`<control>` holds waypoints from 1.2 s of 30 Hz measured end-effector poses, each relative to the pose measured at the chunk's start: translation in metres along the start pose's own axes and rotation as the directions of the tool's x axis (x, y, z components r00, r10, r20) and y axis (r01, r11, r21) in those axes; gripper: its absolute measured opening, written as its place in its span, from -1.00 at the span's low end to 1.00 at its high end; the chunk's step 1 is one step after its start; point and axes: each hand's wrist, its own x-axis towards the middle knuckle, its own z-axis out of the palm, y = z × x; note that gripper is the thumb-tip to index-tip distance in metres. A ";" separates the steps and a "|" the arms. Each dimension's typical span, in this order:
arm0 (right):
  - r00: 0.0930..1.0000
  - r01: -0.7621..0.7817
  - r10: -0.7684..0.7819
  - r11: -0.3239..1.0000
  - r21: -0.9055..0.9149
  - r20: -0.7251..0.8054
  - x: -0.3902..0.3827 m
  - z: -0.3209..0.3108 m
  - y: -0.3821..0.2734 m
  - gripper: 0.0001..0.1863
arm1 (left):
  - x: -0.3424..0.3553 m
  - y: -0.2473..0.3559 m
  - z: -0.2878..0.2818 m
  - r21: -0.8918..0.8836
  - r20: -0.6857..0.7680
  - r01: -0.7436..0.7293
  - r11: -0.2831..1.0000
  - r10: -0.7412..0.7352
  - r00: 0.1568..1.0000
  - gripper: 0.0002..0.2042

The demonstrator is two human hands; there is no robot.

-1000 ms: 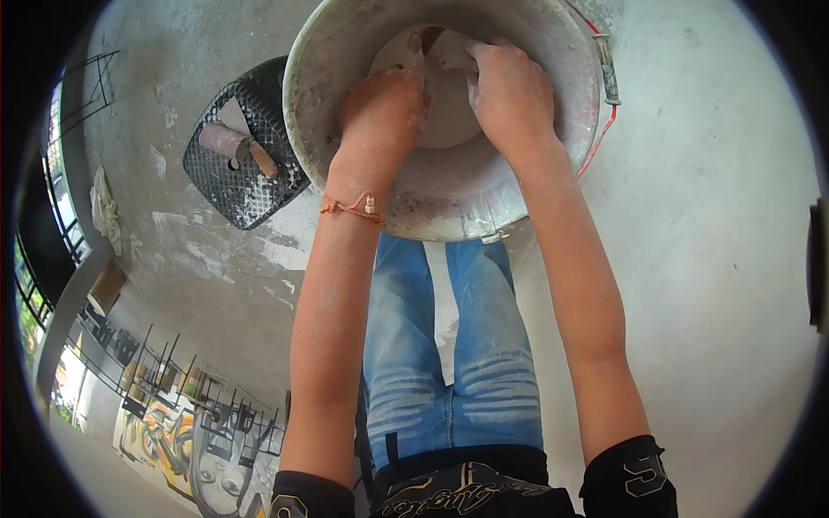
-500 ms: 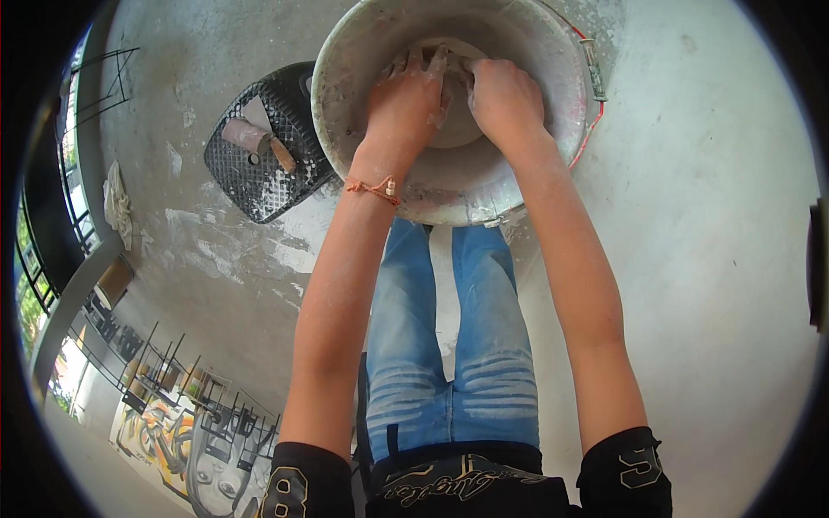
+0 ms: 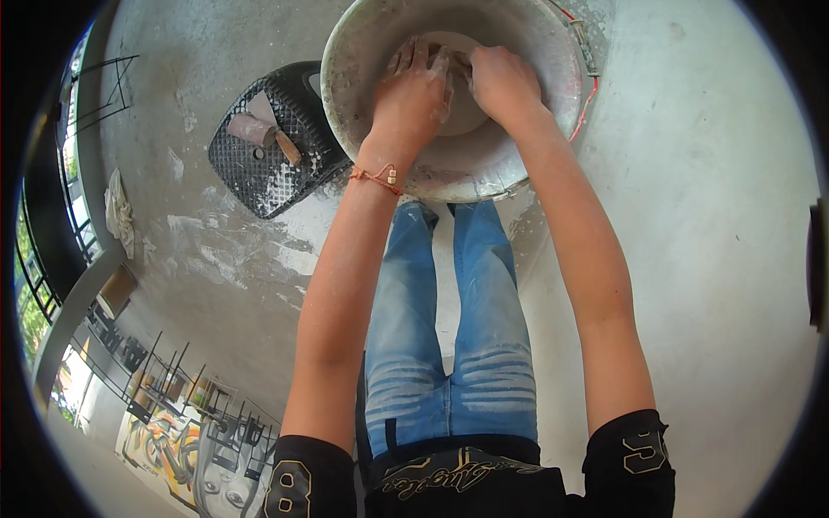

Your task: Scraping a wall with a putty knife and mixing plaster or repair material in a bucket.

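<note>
A large round bucket (image 3: pixel 566 112), whitish and smeared, stands before me at the top of the view. Inside it lies a pale round disc (image 3: pixel 464 123). Both my hands reach down over the disc, close together. My left hand (image 3: pixel 413 99) has its fingers spread, with whitish smears on them. Beside it, my right hand (image 3: pixel 508 85) is curled, knuckles up, its fingertips turned inward and mostly hidden. Between the hands shows a small part of something pale and greyish, too covered to name.
Left of the bucket is a black stool (image 3: pixel 281 186) with a textured top. On it lie a pinkish-grey cylinder (image 3: pixel 250 130) and a wooden-handled scraper (image 3: pixel 288 148). A white cloth (image 3: pixel 119 211) lies farther left; racks and a painted panel (image 3: pixel 168 440) stand lower left.
Bucket and hands sit slightly higher in the picture, while the stool has shifted a little right, as the view moves. Both hands keep nearly the same pose inside the bucket.
</note>
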 end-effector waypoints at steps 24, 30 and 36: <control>0.879 -0.135 0.152 0.988 -0.071 0.451 -0.008 -0.020 -0.006 -0.72 | -0.007 -0.005 0.007 0.046 0.226 -0.017 0.999 0.006 0.974 -0.51; 0.849 -0.206 0.241 0.970 -0.126 0.470 -0.010 -0.031 -0.002 -0.71 | 0.001 0.006 -0.007 -0.029 0.333 0.068 0.997 -0.055 0.941 -0.59; 0.953 -0.147 0.161 0.987 -0.071 0.256 -0.019 -0.017 -0.004 -0.80 | -0.013 -0.006 0.010 -0.043 0.206 0.085 0.995 -0.074 0.976 -0.67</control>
